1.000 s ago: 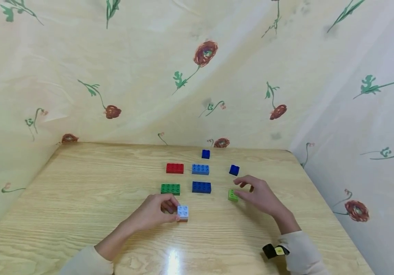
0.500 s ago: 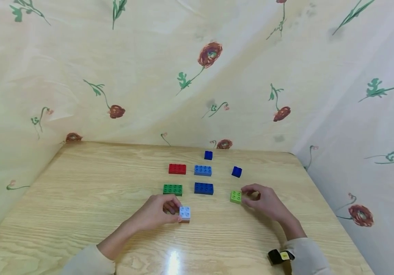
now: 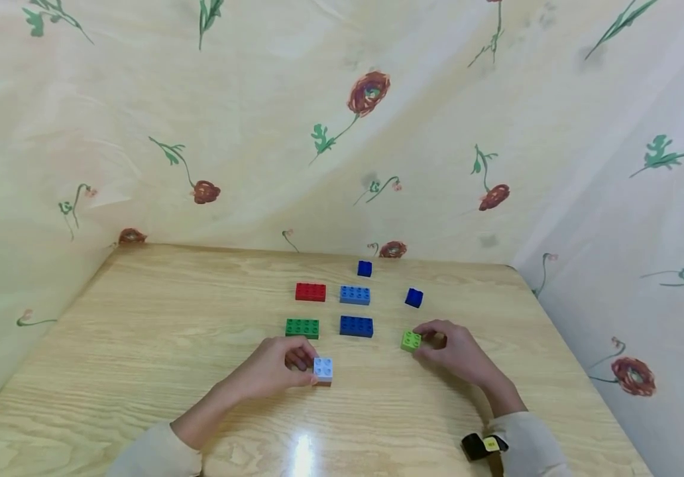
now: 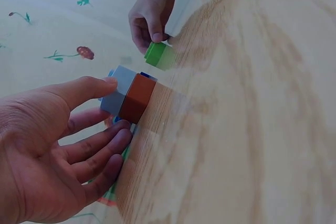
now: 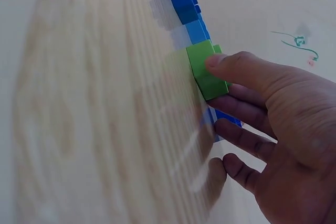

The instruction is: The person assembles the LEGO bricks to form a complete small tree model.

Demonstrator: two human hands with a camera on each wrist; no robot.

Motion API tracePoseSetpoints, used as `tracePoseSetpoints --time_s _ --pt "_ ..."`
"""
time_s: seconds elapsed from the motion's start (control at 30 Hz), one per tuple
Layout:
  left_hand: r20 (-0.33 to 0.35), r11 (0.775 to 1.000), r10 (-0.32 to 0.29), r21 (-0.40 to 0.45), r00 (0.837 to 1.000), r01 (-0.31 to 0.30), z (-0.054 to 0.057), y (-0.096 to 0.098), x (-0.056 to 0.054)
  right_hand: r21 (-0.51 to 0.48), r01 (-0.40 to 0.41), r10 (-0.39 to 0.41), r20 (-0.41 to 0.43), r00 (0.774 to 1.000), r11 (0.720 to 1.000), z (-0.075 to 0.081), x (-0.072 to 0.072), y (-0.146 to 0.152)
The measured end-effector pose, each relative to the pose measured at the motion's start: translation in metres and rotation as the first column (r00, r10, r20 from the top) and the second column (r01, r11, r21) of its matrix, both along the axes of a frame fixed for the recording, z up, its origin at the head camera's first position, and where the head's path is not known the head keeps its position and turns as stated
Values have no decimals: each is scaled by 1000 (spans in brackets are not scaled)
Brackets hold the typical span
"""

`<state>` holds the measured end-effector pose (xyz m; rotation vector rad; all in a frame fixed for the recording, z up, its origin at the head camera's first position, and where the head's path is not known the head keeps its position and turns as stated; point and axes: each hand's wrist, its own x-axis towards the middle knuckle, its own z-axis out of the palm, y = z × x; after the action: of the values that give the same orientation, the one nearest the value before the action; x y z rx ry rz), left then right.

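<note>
Flower-printed cloth [image 3: 246,99] hangs behind and beside a pale wooden table [image 3: 157,318]. At the left, a hand in a cream sleeve, the left hand [image 3: 267,368], pinches a pale blue brick [image 3: 323,366] between thumb and fingers; this brick sits on top of a brown brick [image 4: 137,98], best seen from the left wrist. Just beyond that hand lies a green brick [image 3: 302,328], with a red brick [image 3: 310,292] farther back. Next to the right come a dark blue long brick [image 3: 356,326] and, behind it, a mid-blue brick [image 3: 355,295]; near the table's back edge sits a small blue brick [image 3: 364,268]. Farther right, a lime green brick [image 3: 411,340] is gripped between the thumb and fingers of the right hand [image 3: 458,351]; whether it touches the wood I cannot tell. Behind it rests another small blue brick [image 3: 414,297], turned at an angle. Rightmost, at the right cuff, is a black object [image 3: 473,447] bearing a yellow label [image 3: 491,444].
</note>
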<state>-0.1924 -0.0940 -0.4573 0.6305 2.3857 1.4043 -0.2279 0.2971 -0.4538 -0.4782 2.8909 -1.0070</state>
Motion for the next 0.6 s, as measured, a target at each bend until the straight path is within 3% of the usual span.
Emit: tracePoseSetpoints --time_s 0.37,0.6 --pt "8 1000 6 -7 1000 -6 1 0 0 -59 -40 39 -16 999 997 3 6 -17" --pt "1 1000 10 -12 1000 -10 -1 0 -1 -102 -149 146 -34 989 984 16 19 -43"
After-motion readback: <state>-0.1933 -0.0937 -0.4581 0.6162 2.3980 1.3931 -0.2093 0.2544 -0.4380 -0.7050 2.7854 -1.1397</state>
